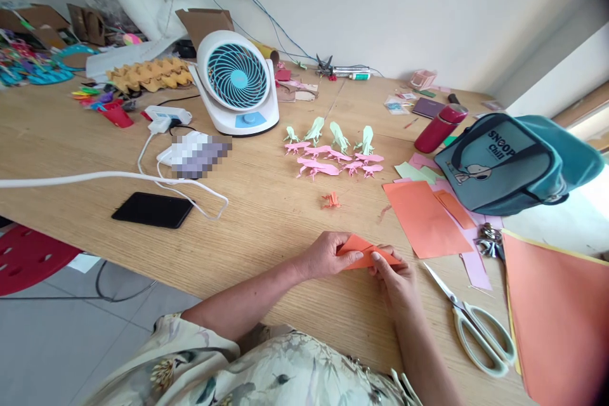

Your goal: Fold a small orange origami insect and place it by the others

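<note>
A folded orange paper (pixel 364 250) lies on the wooden table (pixel 266 203) near its front edge. My left hand (pixel 326 255) pinches its left end, fingers closed on the fold. My right hand (pixel 397 276) presses and grips its right end with thumb and fingertips. A small finished orange paper figure (pixel 330 200) sits a little beyond. Further back stand rows of pink (pixel 333 162) and green paper figures (pixel 333 133).
Scissors (pixel 476 323) lie to the right of my hands, with orange sheets (pixel 423 216) and a larger sheet (pixel 556 317) beside them. A teal bag (pixel 514 162), red bottle (pixel 440 127), desk fan (pixel 238 82), black phone (pixel 152 209) and white cables (pixel 95 176) occupy the table.
</note>
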A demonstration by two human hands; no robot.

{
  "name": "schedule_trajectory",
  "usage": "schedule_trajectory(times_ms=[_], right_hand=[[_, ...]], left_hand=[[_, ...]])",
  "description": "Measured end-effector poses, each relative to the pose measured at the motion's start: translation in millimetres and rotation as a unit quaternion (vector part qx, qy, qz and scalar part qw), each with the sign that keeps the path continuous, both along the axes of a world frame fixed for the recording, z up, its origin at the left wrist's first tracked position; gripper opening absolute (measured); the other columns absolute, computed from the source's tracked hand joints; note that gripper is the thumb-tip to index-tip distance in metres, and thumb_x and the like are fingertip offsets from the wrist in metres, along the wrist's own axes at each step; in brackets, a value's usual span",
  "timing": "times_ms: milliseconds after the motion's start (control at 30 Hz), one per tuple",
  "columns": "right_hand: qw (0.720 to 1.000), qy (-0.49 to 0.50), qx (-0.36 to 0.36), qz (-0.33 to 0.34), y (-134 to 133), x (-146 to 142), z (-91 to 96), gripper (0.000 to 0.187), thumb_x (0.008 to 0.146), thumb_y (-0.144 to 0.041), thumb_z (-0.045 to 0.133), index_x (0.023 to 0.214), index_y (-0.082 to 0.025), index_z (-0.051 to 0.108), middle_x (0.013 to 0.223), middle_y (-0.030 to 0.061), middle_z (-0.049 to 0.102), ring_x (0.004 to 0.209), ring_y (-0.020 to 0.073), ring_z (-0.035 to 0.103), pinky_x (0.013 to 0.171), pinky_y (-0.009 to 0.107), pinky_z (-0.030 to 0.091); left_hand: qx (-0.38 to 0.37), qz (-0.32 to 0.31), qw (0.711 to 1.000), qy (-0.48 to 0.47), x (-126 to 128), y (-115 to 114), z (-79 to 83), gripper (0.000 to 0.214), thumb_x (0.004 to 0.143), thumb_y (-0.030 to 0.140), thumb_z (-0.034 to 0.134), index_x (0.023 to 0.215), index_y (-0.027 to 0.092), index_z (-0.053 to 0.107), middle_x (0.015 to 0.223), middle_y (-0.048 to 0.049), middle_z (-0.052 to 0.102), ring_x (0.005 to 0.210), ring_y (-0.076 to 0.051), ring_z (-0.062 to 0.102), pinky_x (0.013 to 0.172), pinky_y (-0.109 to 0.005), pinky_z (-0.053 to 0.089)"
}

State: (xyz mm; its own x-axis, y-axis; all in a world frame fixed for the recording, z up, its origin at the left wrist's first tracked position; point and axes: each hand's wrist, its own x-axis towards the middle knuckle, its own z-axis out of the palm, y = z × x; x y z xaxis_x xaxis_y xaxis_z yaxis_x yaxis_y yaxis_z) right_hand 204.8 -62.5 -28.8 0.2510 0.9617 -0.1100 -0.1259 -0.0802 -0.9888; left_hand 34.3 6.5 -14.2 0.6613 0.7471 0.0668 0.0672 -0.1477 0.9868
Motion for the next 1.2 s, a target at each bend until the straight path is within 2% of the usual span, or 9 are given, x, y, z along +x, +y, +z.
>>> schedule_trajectory(times_ms=[100, 233, 367, 600, 833, 1200], right_hand=[[0.999, 0.018, -0.008, -0.038, 1, 0, 3.2, 0.035, 0.071, -0.051, 0.077, 0.066, -0.022, 0.058, 0.055, -0.0021, 0.054, 0.051, 0.0141, 0.048, 0.05, 0.027, 0.036], [0.996, 0.039, -0.005, -0.082, 2, 1, 6.1, 0.037, 0.067, -0.052, 0.079, 0.069, -0.022, 0.057, 0.056, -0.0039, 0.055, 0.05, 0.0128, 0.05, 0.049, 0.026, 0.038], [0.994, 0.051, 0.004, -0.101, 0, 4, 5.6, 0.036, 0.068, -0.05, 0.079, 0.07, -0.022, 0.058, 0.057, -0.0039, 0.057, 0.051, 0.0121, 0.052, 0.05, 0.025, 0.041], [0.996, 0.016, 0.017, -0.086, -5, 14, -1.6, 0.028, 0.073, -0.044, 0.079, 0.073, -0.02, 0.064, 0.064, -0.0019, 0.063, 0.06, 0.0137, 0.057, 0.061, 0.026, 0.046], [0.997, -0.032, 0.031, -0.056, -9, 16, 2.6, 0.025, 0.07, -0.041, 0.081, 0.076, -0.02, 0.068, 0.076, 0.0011, 0.066, 0.073, 0.0162, 0.056, 0.07, 0.028, 0.047], [0.999, -0.017, 0.029, -0.038, -10, 11, 7.2, 0.025, 0.073, -0.042, 0.079, 0.073, -0.02, 0.067, 0.071, 0.0003, 0.064, 0.066, 0.0148, 0.053, 0.064, 0.027, 0.045]], left_hand=[[-0.032, -0.006, 0.999, 0.007, 0, 1, -5.0, 0.026, 0.089, 0.036, 0.057, 0.098, 0.014, 0.067, 0.082, -0.0019, 0.068, 0.064, -0.012, 0.065, 0.057, -0.02, 0.047], [-0.044, 0.019, 0.999, 0.015, -1, 6, -7.6, 0.023, 0.087, 0.037, 0.06, 0.082, 0.014, 0.062, 0.064, 0.0012, 0.061, 0.055, -0.01, 0.061, 0.051, -0.018, 0.044], [-0.041, 0.039, 0.998, 0.014, -4, 11, -5.6, 0.024, 0.084, 0.037, 0.062, 0.075, 0.015, 0.057, 0.061, 0.0026, 0.058, 0.05, -0.008, 0.053, 0.048, -0.018, 0.043], [-0.005, 0.056, 0.998, 0.03, -9, 19, -4.6, 0.018, 0.082, 0.031, 0.065, 0.078, 0.014, 0.061, 0.065, 0.0037, 0.057, 0.053, -0.006, 0.047, 0.051, -0.017, 0.039], [0.027, 0.074, 0.996, 0.034, -11, 21, -2.9, 0.012, 0.08, 0.025, 0.065, 0.076, 0.014, 0.061, 0.071, 0.002, 0.058, 0.065, -0.009, 0.05, 0.057, -0.017, 0.039], [-0.077, 0.027, 0.996, -0.021, -4, 16, -10.6, 0.029, 0.081, 0.042, 0.065, 0.082, 0.016, 0.053, 0.073, 0.0027, 0.054, 0.053, -0.007, 0.049, 0.05, -0.02, 0.048]])
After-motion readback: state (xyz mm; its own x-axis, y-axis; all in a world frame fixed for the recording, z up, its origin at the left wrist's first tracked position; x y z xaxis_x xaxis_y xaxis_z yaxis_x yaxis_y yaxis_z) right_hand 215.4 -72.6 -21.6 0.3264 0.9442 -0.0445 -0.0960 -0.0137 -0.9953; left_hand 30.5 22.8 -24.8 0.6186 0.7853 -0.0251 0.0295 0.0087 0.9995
